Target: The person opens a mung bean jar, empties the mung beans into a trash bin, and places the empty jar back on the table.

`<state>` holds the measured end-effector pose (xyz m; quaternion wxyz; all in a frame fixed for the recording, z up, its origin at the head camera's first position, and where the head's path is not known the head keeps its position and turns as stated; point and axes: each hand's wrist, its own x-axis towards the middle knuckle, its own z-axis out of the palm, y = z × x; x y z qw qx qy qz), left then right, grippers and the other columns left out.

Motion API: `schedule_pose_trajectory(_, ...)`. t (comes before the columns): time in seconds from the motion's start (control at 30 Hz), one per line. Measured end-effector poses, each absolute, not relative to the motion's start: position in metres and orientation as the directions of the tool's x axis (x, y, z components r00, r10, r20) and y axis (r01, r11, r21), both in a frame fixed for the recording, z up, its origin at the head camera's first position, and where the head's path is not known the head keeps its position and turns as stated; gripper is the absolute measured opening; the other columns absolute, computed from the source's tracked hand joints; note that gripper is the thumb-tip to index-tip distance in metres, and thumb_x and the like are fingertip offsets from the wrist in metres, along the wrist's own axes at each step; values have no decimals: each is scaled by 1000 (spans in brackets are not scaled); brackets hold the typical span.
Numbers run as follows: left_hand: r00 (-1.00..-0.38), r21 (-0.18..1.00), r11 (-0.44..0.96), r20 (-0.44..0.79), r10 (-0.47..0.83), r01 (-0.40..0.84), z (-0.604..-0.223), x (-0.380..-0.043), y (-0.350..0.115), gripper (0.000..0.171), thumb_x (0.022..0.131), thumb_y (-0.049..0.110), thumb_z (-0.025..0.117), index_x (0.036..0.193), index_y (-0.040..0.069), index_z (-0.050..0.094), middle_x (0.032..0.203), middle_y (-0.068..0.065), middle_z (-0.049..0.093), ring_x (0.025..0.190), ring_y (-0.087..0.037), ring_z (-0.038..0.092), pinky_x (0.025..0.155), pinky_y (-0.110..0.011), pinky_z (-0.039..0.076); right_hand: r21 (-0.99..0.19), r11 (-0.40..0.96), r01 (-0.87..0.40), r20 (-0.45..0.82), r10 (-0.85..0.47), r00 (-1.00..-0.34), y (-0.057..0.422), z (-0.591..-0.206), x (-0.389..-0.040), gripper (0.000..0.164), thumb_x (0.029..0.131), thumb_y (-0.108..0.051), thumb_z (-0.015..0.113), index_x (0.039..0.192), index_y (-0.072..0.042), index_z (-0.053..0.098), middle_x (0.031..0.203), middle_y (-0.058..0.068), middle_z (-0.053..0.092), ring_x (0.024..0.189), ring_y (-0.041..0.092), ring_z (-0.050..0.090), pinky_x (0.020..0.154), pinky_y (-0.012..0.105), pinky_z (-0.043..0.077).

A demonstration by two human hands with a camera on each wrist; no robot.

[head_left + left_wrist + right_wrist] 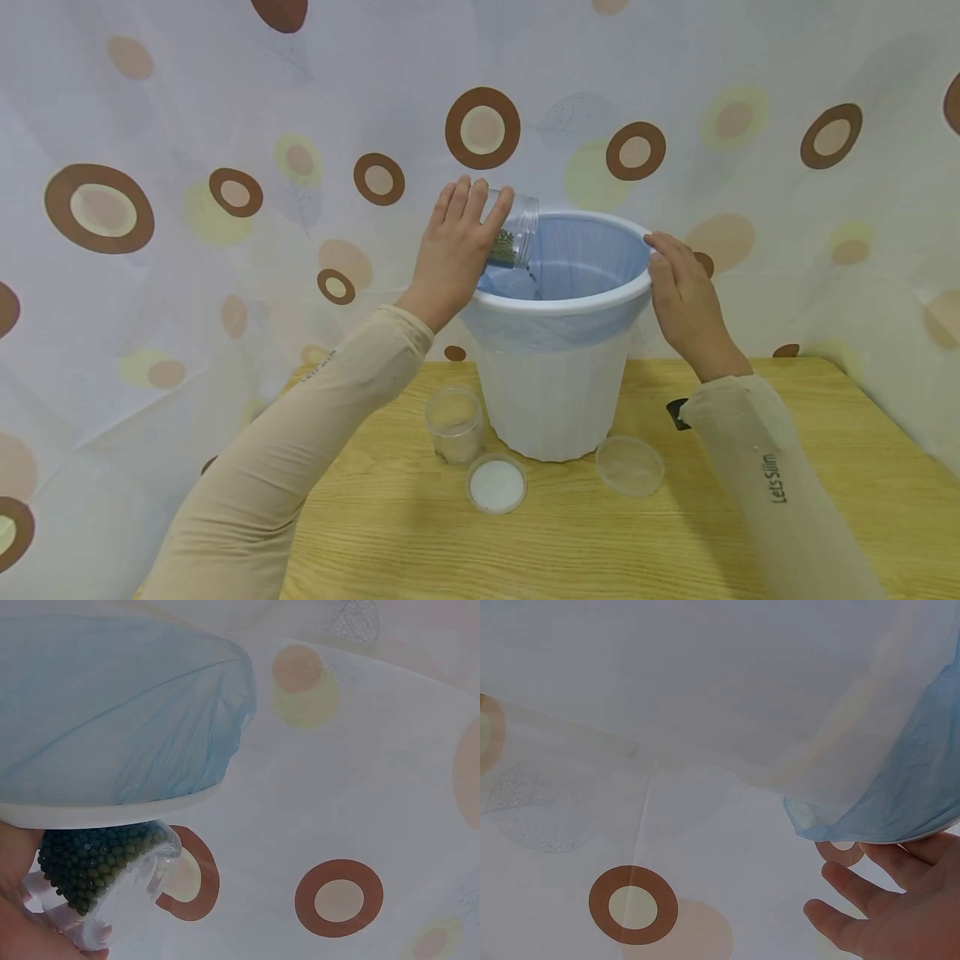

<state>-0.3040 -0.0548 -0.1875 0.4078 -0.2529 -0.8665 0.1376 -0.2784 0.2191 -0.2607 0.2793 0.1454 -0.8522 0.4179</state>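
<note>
My left hand (457, 242) grips a clear jar (527, 218), tipped sideways over the rim of a white bin (555, 392). Green beans (502, 248) lie along the jar's lower side, and a few drop from its mouth into the bin. In the left wrist view the beans (94, 862) show through the jar wall below the rim. A blue plastic bag (592, 250) lines the bin and folds over its edge. My right hand (690, 296) rests its fingertips on the bin's right rim; in the right wrist view its fingers (855, 889) are spread and mostly extended.
On the wooden table (420, 542), a second clear jar (455, 425) stands left of the bin. A round lid with a white inside (497, 485) and a clear lid (630, 465) lie before it. A patterned curtain (300, 100) hangs behind.
</note>
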Motion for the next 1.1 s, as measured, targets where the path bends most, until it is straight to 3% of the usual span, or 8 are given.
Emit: schedule_pose_trajectory(1.1,-537,-454,825,627,564,337,-187,-305,-55,54,92,-7,51,140,12,39,139,-19,40,136,-37,32,115,-42,18,-637,606,-476,597,-2,-802,218,-260,-278,55,101,-32,25,144,-2,40,152,19,31,140,39,26,111,58,21)
